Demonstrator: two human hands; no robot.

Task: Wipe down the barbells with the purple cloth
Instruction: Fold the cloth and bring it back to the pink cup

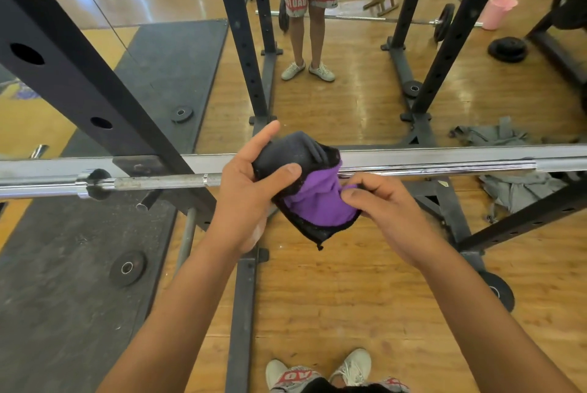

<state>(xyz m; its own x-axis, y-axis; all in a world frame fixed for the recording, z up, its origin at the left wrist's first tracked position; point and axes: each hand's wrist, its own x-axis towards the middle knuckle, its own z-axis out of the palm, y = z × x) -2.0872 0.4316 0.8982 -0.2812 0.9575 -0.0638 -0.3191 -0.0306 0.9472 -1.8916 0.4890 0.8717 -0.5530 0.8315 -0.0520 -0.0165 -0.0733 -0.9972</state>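
The left hand (251, 192) grips the purple cloth (317, 202), thumb clamped on its dark backing. The right hand (390, 211) pinches the purple edge, likely refolding a pad to wrap the barbell (158, 183), which lies just beyond the fingers (365, 181).

The barbell (444, 167) lies level across the rack, a long chrome bar with a duller stretch near the left collar and thicker sleeves at both ends. The purple cloth (317, 202), dark grey on its outer face and edged in black, is bunched up over the bar's middle. The left hand (251, 189) grips its dark top and the right hand (390, 211) pinches a purple fold.
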